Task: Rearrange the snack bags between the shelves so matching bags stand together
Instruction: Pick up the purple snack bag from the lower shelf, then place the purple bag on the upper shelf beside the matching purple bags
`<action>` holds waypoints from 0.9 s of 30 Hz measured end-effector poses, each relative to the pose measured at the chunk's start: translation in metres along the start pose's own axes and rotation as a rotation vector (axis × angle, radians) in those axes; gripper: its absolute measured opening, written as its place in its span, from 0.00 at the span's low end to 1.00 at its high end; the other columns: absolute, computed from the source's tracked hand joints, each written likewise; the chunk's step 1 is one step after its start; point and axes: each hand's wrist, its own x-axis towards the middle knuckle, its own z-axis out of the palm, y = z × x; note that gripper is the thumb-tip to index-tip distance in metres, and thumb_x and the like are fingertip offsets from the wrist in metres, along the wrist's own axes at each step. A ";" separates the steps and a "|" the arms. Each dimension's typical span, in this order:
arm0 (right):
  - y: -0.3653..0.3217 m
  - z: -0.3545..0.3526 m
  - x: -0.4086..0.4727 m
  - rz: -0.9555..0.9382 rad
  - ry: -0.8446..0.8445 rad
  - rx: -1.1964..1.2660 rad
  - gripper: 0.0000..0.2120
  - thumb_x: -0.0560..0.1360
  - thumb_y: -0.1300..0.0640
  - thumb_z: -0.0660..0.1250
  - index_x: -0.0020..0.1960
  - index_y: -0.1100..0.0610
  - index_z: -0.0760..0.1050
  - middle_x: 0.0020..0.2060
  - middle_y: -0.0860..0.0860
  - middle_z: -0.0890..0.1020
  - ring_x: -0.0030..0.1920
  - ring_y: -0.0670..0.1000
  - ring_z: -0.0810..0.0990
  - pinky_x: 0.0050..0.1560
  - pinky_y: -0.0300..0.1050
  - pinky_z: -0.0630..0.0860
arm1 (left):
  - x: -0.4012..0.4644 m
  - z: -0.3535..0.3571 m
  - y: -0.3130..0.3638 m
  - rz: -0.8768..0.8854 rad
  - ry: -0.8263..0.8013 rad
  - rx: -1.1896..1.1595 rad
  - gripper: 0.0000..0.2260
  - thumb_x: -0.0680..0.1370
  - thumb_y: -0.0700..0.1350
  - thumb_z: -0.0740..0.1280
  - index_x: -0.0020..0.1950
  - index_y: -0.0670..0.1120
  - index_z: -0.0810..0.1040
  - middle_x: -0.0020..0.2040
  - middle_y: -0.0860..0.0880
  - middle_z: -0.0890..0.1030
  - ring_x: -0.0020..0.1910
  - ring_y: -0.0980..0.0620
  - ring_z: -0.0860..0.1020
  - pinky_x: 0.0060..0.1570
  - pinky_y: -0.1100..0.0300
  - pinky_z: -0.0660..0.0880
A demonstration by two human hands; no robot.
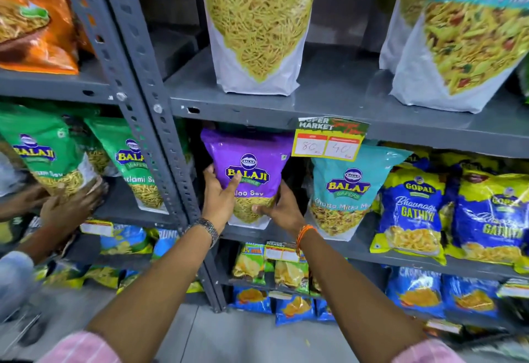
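A purple Aloo Sev bag stands at the left end of the middle shelf. My left hand grips its left side and my right hand grips its lower right corner. Right beside it stands a teal Khatta Mitha bag. On the upper shelf another purple Aloo Sev bag stands upright, with a teal Khatta Mitha bag to its right and a purple bag partly hidden behind that one.
Blue and yellow Gopal Gathiya bags fill the right of the middle shelf. A price tag hangs from the upper shelf edge. A grey rack post divides off the left rack, where another person's hand touches green Balaji bags.
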 end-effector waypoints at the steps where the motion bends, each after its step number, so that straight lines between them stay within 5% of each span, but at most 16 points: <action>1: -0.002 0.000 -0.002 -0.018 -0.012 0.012 0.40 0.60 0.67 0.81 0.68 0.61 0.69 0.63 0.59 0.82 0.62 0.56 0.82 0.62 0.56 0.80 | -0.001 -0.001 -0.001 -0.001 -0.001 0.005 0.22 0.80 0.36 0.66 0.72 0.37 0.64 0.61 0.43 0.80 0.48 0.63 0.82 0.53 0.63 0.80; 4: -0.004 -0.003 -0.011 -0.028 -0.023 0.005 0.40 0.60 0.65 0.82 0.69 0.60 0.70 0.62 0.59 0.83 0.62 0.57 0.83 0.61 0.52 0.80 | -0.012 -0.002 0.001 -0.010 0.003 0.011 0.19 0.80 0.37 0.67 0.68 0.39 0.66 0.58 0.44 0.81 0.48 0.56 0.82 0.57 0.50 0.80; 10: -0.008 -0.014 -0.056 -0.024 -0.072 0.000 0.36 0.62 0.67 0.81 0.66 0.56 0.73 0.61 0.55 0.84 0.61 0.52 0.83 0.60 0.50 0.81 | -0.060 -0.014 0.009 -0.043 0.014 0.009 0.17 0.78 0.40 0.71 0.65 0.42 0.70 0.57 0.45 0.83 0.55 0.46 0.84 0.59 0.46 0.80; 14: -0.018 -0.016 -0.102 0.011 -0.133 -0.014 0.34 0.63 0.69 0.81 0.62 0.48 0.73 0.58 0.48 0.85 0.60 0.45 0.83 0.59 0.44 0.82 | -0.096 -0.037 0.017 -0.086 -0.019 -0.054 0.19 0.74 0.41 0.76 0.62 0.42 0.76 0.55 0.45 0.87 0.53 0.46 0.86 0.46 0.58 0.84; 18: -0.039 -0.018 -0.150 0.078 -0.205 -0.025 0.31 0.63 0.69 0.80 0.59 0.47 0.75 0.54 0.49 0.86 0.56 0.42 0.84 0.51 0.36 0.81 | -0.127 -0.074 0.036 -0.110 -0.090 -0.029 0.32 0.55 0.58 0.84 0.52 0.43 0.84 0.46 0.46 0.90 0.46 0.45 0.88 0.42 0.54 0.84; 23: -0.082 -0.020 -0.197 0.041 -0.209 0.000 0.26 0.63 0.62 0.81 0.53 0.42 0.78 0.50 0.36 0.86 0.54 0.37 0.83 0.51 0.31 0.77 | -0.146 -0.095 0.067 -0.034 -0.079 -0.102 0.43 0.36 0.64 0.84 0.43 0.41 0.85 0.37 0.45 0.89 0.32 0.54 0.85 0.31 0.60 0.82; 27: -0.126 -0.027 -0.225 -0.160 -0.211 -0.180 0.13 0.73 0.75 0.67 0.54 0.61 0.78 0.40 0.46 0.84 0.36 0.40 0.84 0.37 0.33 0.78 | -0.148 -0.084 0.115 0.094 -0.080 -0.220 0.42 0.35 0.63 0.84 0.41 0.40 0.85 0.35 0.44 0.88 0.31 0.52 0.85 0.30 0.58 0.83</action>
